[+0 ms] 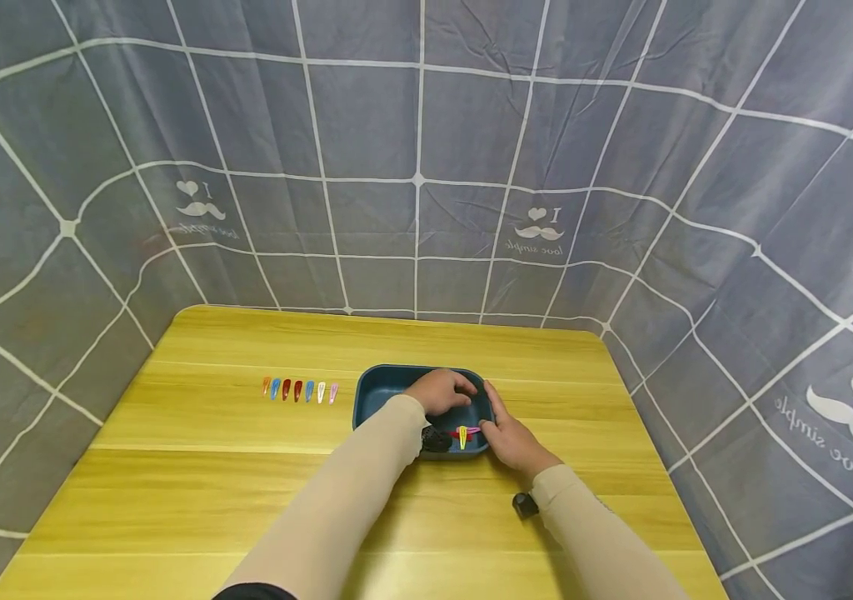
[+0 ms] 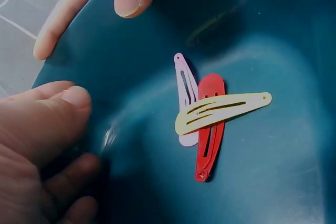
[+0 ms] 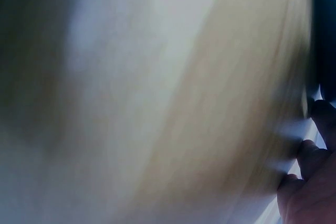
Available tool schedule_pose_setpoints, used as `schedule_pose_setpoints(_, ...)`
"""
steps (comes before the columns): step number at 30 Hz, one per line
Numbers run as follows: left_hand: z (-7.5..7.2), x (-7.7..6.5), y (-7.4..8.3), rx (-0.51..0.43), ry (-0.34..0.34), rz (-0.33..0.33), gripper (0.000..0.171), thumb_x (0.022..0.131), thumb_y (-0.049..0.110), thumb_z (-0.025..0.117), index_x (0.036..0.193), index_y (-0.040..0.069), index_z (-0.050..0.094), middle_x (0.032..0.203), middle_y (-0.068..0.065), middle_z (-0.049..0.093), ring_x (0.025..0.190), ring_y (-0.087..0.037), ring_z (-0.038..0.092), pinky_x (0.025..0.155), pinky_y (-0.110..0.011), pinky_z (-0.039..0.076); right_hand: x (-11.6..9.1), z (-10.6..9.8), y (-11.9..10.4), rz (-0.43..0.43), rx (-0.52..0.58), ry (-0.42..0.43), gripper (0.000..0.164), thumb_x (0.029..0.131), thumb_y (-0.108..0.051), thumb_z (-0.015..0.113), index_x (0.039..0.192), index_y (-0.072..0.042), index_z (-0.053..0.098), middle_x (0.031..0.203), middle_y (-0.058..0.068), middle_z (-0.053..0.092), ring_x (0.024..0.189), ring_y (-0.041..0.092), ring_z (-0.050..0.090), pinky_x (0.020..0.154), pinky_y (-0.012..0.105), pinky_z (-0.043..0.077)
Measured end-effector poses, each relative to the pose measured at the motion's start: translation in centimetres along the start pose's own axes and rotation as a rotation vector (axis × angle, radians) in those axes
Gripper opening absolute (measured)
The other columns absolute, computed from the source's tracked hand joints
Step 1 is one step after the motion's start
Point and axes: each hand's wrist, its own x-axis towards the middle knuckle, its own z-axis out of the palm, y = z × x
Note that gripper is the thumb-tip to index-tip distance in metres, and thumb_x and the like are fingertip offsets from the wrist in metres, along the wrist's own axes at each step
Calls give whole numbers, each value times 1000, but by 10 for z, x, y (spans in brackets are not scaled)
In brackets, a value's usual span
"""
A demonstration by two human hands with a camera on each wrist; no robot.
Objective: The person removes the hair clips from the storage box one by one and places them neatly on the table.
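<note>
A dark teal tray sits on the table. Inside lie three snap hair clips: a yellow clip across a red clip, with a pink clip beside and partly beneath them. My left hand reaches into the tray with relaxed fingers; I see nothing held in it, and the clips lie apart from its fingertips. My right hand grips the tray's right side, thumb over the rim and fingers along the outside. The right wrist view is blurred and shows a few of its fingers.
To the left of the tray, several hair clips in orange, blue, red, white and pink form a row on the wooden table. A grey curtain with white lines surrounds the table's back and sides.
</note>
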Motion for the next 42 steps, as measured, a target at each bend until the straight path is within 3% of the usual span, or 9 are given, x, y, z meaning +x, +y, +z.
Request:
schedule_pose_setpoints(5,3,-1,0,44,-33,7,27,103,26,70,129,23,77,131,5,75,126,-18,67,109,-38,54,-1,0,-1,-10,-1,2,72,110,-33,41,171,-33,3,164,23,42,143,51,49,118,69,37)
schedule_pose_setpoints(13,8,-2,7,17,-111,-13,25,101,27,74,125,22,79,127,6,76,126,-18,67,109,-38,53,0,-1,2,-23,-28,3,71,111,-34,41,171,-31,4,163,24,44,141,51,52,116,69,39)
schedule_pose_setpoints(23,10,-2,13,-39,-214,-64,21,91,17,84,112,18,82,91,8,78,84,-8,71,87,-32,60,-1,-1,2,-30,-18,-3,72,110,-33,40,171,-33,3,158,26,50,132,45,61,109,64,47)
schedule_pose_setpoints(30,9,-5,20,8,-238,-78,25,85,19,89,108,21,80,88,9,70,82,-8,62,82,-29,55,1,-1,3,-42,-31,9,74,107,-30,41,171,-27,5,157,26,50,124,41,65,104,61,50)
schedule_pose_setpoints(35,10,-6,22,14,-255,-82,23,86,12,87,105,21,79,87,6,69,80,-11,61,78,-29,53,1,-1,3,-39,-42,9,75,106,-26,40,172,-28,4,153,25,55,96,32,68,88,49,52)
schedule_pose_setpoints(38,11,-7,23,8,-260,-78,23,87,5,84,103,19,79,85,4,69,78,-11,61,75,-28,52,2,-2,3,-31,-39,-5,74,107,-26,39,171,-30,2,147,24,59,70,25,57,77,43,47)
schedule_pose_setpoints(42,11,-6,24,3,-263,-75,23,87,-1,82,100,17,79,83,4,68,78,-10,61,74,-27,52,2,-2,2,-26,-34,-14,74,107,-26,38,171,-32,1,143,22,61,59,22,43,71,39,43)
